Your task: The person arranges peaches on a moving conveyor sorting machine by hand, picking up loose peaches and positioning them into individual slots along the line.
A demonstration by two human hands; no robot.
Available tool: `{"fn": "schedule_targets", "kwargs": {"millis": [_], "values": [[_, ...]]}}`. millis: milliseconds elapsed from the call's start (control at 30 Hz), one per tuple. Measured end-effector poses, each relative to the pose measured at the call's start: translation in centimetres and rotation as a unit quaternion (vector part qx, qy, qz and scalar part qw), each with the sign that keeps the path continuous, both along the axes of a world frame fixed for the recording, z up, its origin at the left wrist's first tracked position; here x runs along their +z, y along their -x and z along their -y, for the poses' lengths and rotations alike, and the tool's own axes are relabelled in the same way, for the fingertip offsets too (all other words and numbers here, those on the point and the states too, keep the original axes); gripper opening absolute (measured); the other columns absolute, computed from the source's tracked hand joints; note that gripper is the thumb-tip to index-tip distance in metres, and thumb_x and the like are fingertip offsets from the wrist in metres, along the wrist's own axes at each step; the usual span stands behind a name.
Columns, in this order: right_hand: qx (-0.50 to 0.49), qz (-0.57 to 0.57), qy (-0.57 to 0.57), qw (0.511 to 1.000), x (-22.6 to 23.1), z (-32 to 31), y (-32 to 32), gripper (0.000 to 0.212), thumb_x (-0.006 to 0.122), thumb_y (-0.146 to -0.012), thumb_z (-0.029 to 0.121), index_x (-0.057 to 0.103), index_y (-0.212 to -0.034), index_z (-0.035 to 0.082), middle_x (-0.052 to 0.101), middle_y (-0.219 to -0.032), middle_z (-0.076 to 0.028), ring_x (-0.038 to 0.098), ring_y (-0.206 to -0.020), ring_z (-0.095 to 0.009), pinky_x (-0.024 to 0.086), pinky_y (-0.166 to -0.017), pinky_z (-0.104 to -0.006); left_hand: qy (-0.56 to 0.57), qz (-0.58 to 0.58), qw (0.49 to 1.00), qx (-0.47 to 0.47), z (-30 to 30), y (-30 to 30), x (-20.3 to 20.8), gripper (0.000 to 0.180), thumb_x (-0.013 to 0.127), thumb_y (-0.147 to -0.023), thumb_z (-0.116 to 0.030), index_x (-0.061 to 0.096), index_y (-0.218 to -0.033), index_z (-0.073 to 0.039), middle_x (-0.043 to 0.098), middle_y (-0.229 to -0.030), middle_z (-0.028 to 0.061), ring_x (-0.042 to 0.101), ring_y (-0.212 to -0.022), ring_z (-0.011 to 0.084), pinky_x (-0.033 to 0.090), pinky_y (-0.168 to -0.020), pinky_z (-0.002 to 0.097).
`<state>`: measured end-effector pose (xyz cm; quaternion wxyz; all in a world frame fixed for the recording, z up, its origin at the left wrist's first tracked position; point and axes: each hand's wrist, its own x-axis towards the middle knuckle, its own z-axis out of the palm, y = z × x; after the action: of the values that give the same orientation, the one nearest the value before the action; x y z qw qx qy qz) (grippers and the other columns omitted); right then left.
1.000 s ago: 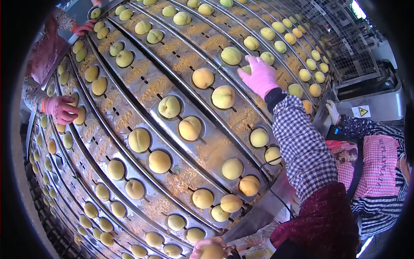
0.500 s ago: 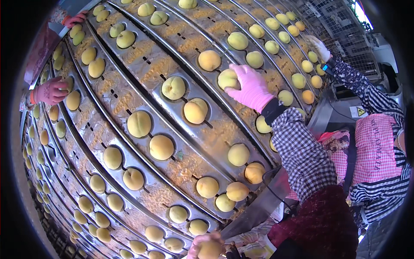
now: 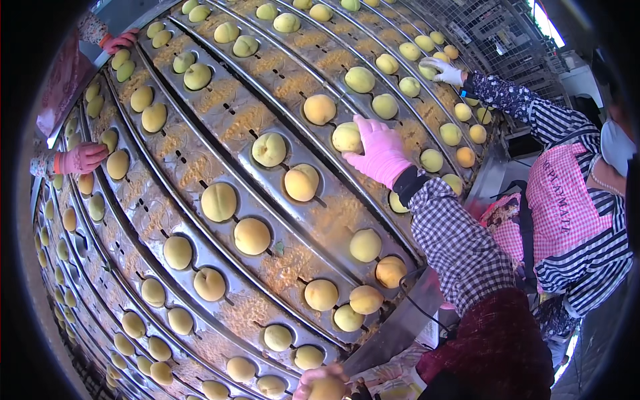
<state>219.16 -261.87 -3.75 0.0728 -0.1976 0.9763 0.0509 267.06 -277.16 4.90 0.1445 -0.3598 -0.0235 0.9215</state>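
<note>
My right hand (image 3: 381, 152), in a pink glove under a checked sleeve, has its thumb and fingers closed round a yellow-green peach (image 3: 347, 137) on the metal tray line. Just beyond it sits a more orange peach (image 3: 320, 109) in a tray cup. At the lower edge my left hand (image 3: 312, 377), in a pinkish glove, is wrapped round another peach (image 3: 327, 389); part of both is cut off by the frame. Closer to the middle, a pair of peaches, one yellow-green (image 3: 269, 149) and one orange-yellow (image 3: 301, 183), rests in cups.
Rows of metal trays (image 3: 220, 113) with wet pulp and more peaches spread across the view. On the right, a co-worker in a pink checked apron (image 3: 567, 193) reaches a white-gloved hand (image 3: 441, 69) over the trays. Another person's pink-gloved hands (image 3: 83, 158) are at the left edge.
My right hand and its peach have shifted slightly left and down. The co-worker's white-gloved hand has moved left over the far peaches. My left hand still holds its peach.
</note>
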Motion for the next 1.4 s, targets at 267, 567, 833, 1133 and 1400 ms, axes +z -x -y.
{"fn": "schedule_targets", "kwargs": {"millis": [267, 567, 833, 1133, 1400], "values": [[-0.042, 0.039, 0.064, 0.996, 0.4, 1.6, 2.2, 0.073, 0.071, -0.082, 0.049, 0.05, -0.138, 0.009, 0.059, -0.128, -0.017, 0.055, -0.121, -0.034, 0.045, -0.101, -0.0438, 0.05, 0.015, 0.998, 0.019, 0.3, 0.5, 0.7, 0.057, 0.062, -0.09, -0.052, 0.058, -0.125, -0.007, 0.059, -0.122, 0.0213, 0.06, -0.104, 0.0385, 0.052, -0.088, 0.0476], [-0.069, 0.03, 0.035, 0.997, -1.6, 7.6, 6.5, 0.064, 0.067, -0.083, 0.052, 0.055, -0.13, 0.009, 0.061, -0.127, -0.015, 0.058, -0.12, -0.032, 0.047, -0.1, -0.0432, 0.06, 0.017, 0.998, 0.018, 0.6, 0.6, 0.3, 0.06, 0.06, -0.092, -0.052, 0.057, -0.124, -0.001, 0.061, -0.114, 0.0237, 0.062, -0.098, 0.0369, 0.053, -0.085, 0.0476], [0.047, 0.061, 0.022, 0.997, -1.9, 7.0, 8.0, 0.071, 0.067, -0.084, 0.046, 0.047, -0.143, 0.012, 0.05, -0.142, -0.015, 0.053, -0.126, -0.033, 0.043, -0.106, -0.0413, 0.071, -0.073, 0.994, 0.039, 0.5, -0.7, -2.1, 0.055, 0.054, -0.095, -0.045, 0.056, -0.131, -0.004, 0.055, -0.131, 0.0307, 0.058, -0.113, 0.0463, 0.052, -0.091, 0.0574], [0.043, 0.143, 0.082, 0.985, 0.4, 14.6, 0.0, 0.066, 0.064, -0.083, 0.06, 0.061, -0.118, 0.004, 0.065, -0.12, -0.015, 0.064, -0.108, -0.032, 0.051, -0.093, -0.041, 0.079, -0.01, 0.995, 0.059, 1.4, -0.1, 0.7, 0.051, 0.057, -0.095, -0.047, 0.058, -0.125, -0.005, 0.06, -0.123, 0.0237, 0.063, -0.103, 0.0385, 0.053, -0.088, 0.05], [0.141, 0.12, 0.145, 0.972, -2.8, 13.0, -0.2, 0.069, 0.074, -0.078, 0.034, 0.048, -0.139, 0.014, 0.053, -0.133, -0.014, 0.053, -0.124, -0.033, 0.045, -0.104, -0.0416, 0.06, -0.029, 0.997, 0.041, 4.9, -4.4, 0.8, 0.05, 0.058, -0.095, -0.046, 0.058, -0.125, -0.006, 0.059, -0.126, 0.0242, 0.063, -0.104, 0.0379, 0.052, -0.091, 0.0515]]}}
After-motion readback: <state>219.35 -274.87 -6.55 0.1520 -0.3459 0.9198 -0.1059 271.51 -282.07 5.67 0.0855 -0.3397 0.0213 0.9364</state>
